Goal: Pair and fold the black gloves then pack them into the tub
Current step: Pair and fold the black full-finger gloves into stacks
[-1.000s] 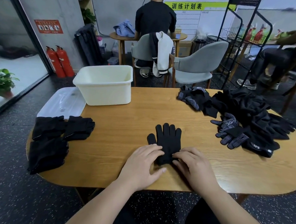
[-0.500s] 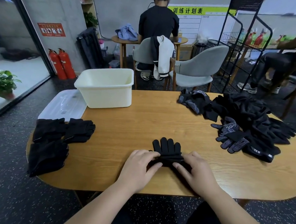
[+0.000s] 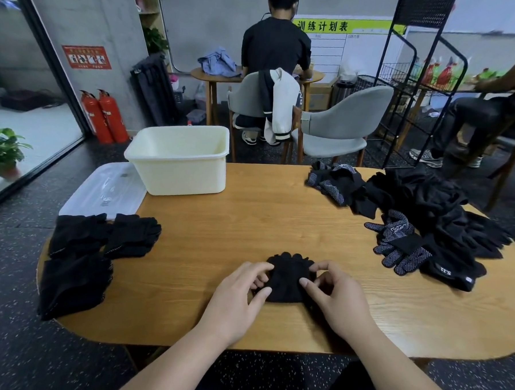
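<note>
Wooden table: near its front edge, my left hand and right hand pinch the folded glove pair from both sides. Folding looks nearly finished; next, lift it into the tub at the back-left corner.

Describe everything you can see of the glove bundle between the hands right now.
The glove bundle is black knit fabric, folded into a compact rounded lump, its finger ends showing as a scalloped row along its far edge. It lies on the wooden table near the front edge, apart from the other gloves. The left hand pinches its left side, the right hand its right.
</note>
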The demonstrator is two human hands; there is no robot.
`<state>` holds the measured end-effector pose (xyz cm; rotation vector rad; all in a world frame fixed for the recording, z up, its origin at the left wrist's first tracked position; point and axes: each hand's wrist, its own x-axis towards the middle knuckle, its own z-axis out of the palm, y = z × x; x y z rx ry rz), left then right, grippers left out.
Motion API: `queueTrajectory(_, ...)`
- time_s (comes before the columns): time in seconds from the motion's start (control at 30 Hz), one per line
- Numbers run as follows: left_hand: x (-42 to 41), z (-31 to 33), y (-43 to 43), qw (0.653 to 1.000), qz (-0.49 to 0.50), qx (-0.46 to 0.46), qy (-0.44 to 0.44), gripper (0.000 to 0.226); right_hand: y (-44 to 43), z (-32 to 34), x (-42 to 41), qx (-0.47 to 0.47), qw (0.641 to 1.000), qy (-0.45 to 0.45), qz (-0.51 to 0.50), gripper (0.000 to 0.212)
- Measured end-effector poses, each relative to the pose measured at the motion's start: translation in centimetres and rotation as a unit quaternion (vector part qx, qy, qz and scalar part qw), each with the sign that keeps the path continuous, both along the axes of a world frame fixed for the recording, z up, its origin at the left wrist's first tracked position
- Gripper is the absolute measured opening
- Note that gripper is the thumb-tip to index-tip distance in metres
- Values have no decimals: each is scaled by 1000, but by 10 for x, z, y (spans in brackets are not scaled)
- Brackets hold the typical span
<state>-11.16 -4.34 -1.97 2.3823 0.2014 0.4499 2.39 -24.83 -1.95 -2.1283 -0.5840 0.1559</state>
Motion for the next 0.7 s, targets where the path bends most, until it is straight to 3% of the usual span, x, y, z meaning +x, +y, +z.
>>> queueTrajectory(0.2, 2, -10, -2, 995, -34, 91, -8, 27, 10, -14, -2, -64, 988, -126, -54, 29)
queueTrajectory(0.33, 0, -7, -7, 988, -60, 138, 35, 40, 12, -17, -8, -80, 973, -202, -81, 21)
queueTrajectory(0.43, -2, -1, -11, 973, -98, 191, 87, 58, 14, -20, -12, -161, 943, -287, -43, 37)
queueTrajectory(0.57, 6, 2, -9, 939, -134, 281, 147, 71, 21, -16, -10, -302, 927, -212, 65, 63)
queueTrajectory(0.7, 11, 4, -9, 918, -154, 315, 186, 82, 22, -10, -8, -342, 918, -176, 94, 73)
